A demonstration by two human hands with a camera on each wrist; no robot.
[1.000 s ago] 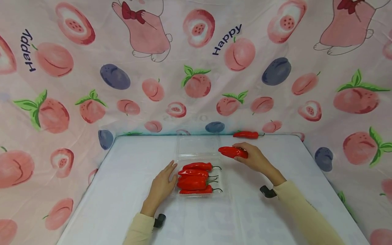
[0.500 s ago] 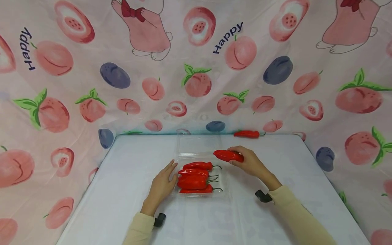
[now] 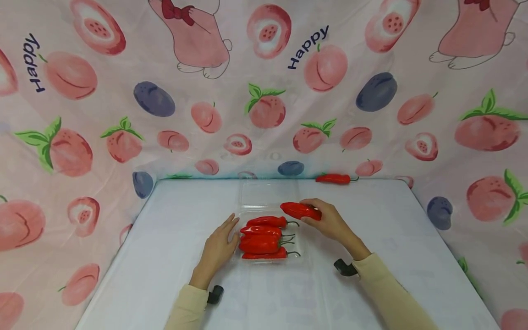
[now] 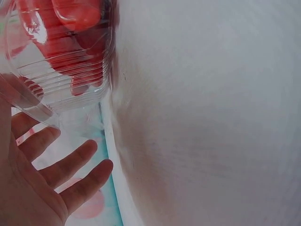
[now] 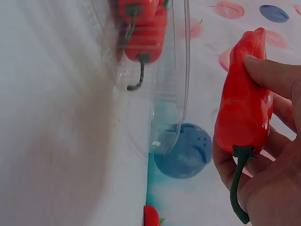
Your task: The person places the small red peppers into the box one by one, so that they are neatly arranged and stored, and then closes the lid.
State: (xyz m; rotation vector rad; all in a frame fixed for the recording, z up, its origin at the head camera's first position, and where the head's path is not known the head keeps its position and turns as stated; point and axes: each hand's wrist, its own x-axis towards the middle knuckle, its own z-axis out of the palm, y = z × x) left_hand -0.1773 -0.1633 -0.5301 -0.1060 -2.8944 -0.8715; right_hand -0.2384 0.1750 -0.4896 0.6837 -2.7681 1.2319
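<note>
Over the last second, the right hand (image 3: 326,219) slides leftward, taking the glossy red, long tapering pepper with a curved dark-green stem (image 3: 300,211) closer to the clear, ribbed plastic clamshell box (image 4: 82,70). The left hand (image 3: 220,243) and the boxed peppers keep their places.

I see the pepper pinched between the right thumb and fingers, off the table, its blunt tip pointing left by the box's back right corner. Smooth skin, bright highlights, slightly lumpy body; from the head the hand hides its stem, but the right wrist view shows it hanging towards the palm.

Left hand: fingers extended and spread at the box's left side. Fingertips look to be against the plastic, though through the clear wall I can't be certain of contact.

In the box, a row of red peppers with green stems (image 3: 261,245) lies side by side, stems to the right; they overlap, so I leave them uncounted. The clear hinged lid (image 3: 268,193) lies open behind. One more slim red pepper (image 3: 333,178) rests at the back edge of the white table (image 3: 136,275), well apart from the box. Pink peach-print cloth (image 3: 231,101) rises behind. The row takes up much of the tray, its rearmost pepper just beside the held one.
</note>
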